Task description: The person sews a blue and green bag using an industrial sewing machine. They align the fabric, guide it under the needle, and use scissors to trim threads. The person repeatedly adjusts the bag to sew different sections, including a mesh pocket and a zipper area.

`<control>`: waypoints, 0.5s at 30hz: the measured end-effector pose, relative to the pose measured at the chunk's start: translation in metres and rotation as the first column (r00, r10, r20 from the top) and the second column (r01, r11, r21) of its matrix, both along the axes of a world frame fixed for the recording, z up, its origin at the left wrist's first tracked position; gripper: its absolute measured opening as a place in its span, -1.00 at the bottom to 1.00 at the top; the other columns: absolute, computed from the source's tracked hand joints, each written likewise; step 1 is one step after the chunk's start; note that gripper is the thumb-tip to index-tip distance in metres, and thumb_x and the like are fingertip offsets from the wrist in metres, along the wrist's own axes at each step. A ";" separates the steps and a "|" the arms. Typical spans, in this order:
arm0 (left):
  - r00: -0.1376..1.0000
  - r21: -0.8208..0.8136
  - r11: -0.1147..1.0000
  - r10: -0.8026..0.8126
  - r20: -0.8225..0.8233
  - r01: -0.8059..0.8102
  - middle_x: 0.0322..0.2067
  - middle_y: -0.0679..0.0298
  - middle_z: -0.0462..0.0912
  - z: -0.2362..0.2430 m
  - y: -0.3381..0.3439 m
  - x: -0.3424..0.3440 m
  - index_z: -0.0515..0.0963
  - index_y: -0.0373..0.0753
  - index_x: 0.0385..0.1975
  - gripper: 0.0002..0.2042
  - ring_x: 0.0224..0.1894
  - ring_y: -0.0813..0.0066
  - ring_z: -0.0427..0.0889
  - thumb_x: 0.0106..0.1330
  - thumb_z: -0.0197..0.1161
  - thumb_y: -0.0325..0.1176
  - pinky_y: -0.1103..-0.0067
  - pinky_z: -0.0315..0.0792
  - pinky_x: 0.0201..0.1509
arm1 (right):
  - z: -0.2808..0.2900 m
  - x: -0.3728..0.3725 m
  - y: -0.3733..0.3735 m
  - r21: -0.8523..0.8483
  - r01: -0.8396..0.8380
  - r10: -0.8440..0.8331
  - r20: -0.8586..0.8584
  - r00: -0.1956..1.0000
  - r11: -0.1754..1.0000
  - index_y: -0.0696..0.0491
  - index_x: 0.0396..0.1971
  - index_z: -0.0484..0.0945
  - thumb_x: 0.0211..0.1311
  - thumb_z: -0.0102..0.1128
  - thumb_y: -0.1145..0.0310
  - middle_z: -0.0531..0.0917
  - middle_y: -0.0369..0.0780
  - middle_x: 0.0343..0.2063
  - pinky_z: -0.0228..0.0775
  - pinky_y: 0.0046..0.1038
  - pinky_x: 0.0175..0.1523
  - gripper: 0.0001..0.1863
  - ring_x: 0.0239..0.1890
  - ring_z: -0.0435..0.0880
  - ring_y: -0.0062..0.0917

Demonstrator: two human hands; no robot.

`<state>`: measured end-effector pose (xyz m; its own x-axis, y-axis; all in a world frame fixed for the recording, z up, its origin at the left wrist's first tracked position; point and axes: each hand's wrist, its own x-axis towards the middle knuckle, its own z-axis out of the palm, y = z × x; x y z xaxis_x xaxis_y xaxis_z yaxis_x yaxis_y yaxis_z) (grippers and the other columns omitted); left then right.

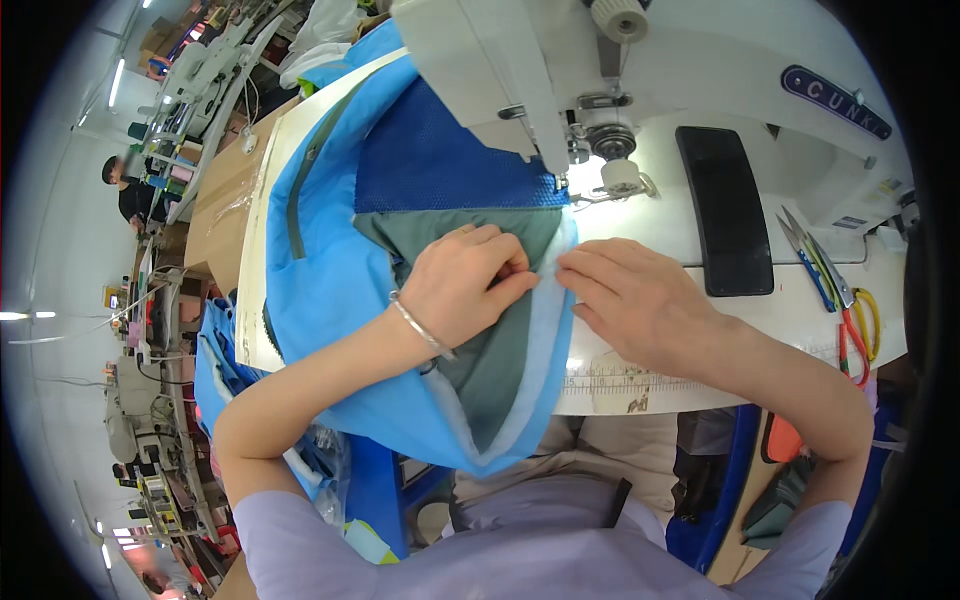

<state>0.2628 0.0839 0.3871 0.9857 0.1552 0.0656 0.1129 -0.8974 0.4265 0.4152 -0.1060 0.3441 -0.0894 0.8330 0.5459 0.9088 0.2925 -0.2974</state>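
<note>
A sewing machine (500, 80) stands over a sewn piece of light blue fabric (325, 285) with a dark blue mesh panel (430, 150) and a grey-green panel (505, 375). The mesh's right corner lies under the presser foot (562, 184). Along the right side runs a pale blue edge (548, 330). My left hand (465, 285), a silver bangle at its wrist, rests on the grey-green panel, fingers curled and thumb against forefinger at the edge. Opposite it, my right hand (640, 305) pinches the same edge from the right. Fabric folds hide the exact grip of both.
Right of the needle lies a black phone (725, 210). Beyond it are scissors (825, 265) with yellow and red handles. A printed ruler strip (630, 380) runs along the table's front edge. Brown cardboard (225, 210) lies at left; other machines and people are farther off.
</note>
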 end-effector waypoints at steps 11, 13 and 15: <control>0.943 0.185 0.950 -0.284 0.171 0.252 0.11 -0.07 0.59 0.013 -0.004 0.015 0.49 -0.33 -0.30 -0.87 0.22 -0.14 0.53 0.23 0.30 -0.52 0.05 0.36 0.36 | -0.012 -0.006 0.006 0.117 -0.042 0.025 0.142 0.990 0.992 0.31 -0.20 0.63 -0.04 0.25 0.46 0.62 -0.05 -0.13 0.45 -0.33 0.16 -0.65 -0.01 0.59 -0.28; 0.951 0.162 0.957 -0.267 0.155 0.242 0.10 -0.08 0.60 0.009 -0.007 0.015 0.48 -0.32 -0.29 -0.87 0.20 -0.14 0.55 0.24 0.29 -0.52 0.06 0.35 0.38 | -0.013 -0.007 0.006 0.129 -0.046 0.027 0.144 0.989 0.991 0.31 -0.22 0.63 -0.04 0.25 0.46 0.63 -0.06 -0.15 0.45 -0.34 0.15 -0.66 -0.02 0.59 -0.29; 0.956 0.154 0.960 -0.256 0.141 0.234 0.10 -0.10 0.61 0.006 -0.008 0.014 0.47 -0.33 -0.27 -0.88 0.20 -0.16 0.54 0.27 0.27 -0.52 0.09 0.37 0.36 | -0.013 -0.007 0.007 0.140 -0.048 0.029 0.139 0.990 0.989 0.29 -0.25 0.63 -0.05 0.25 0.47 0.62 -0.07 -0.18 0.45 -0.34 0.14 -0.69 -0.03 0.59 -0.30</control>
<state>0.2766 0.0758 0.3932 0.9676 -0.1111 0.2266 -0.1768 -0.9392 0.2944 0.4084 -0.0995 0.3310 -0.2014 0.7419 0.6395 0.9252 0.3585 -0.1246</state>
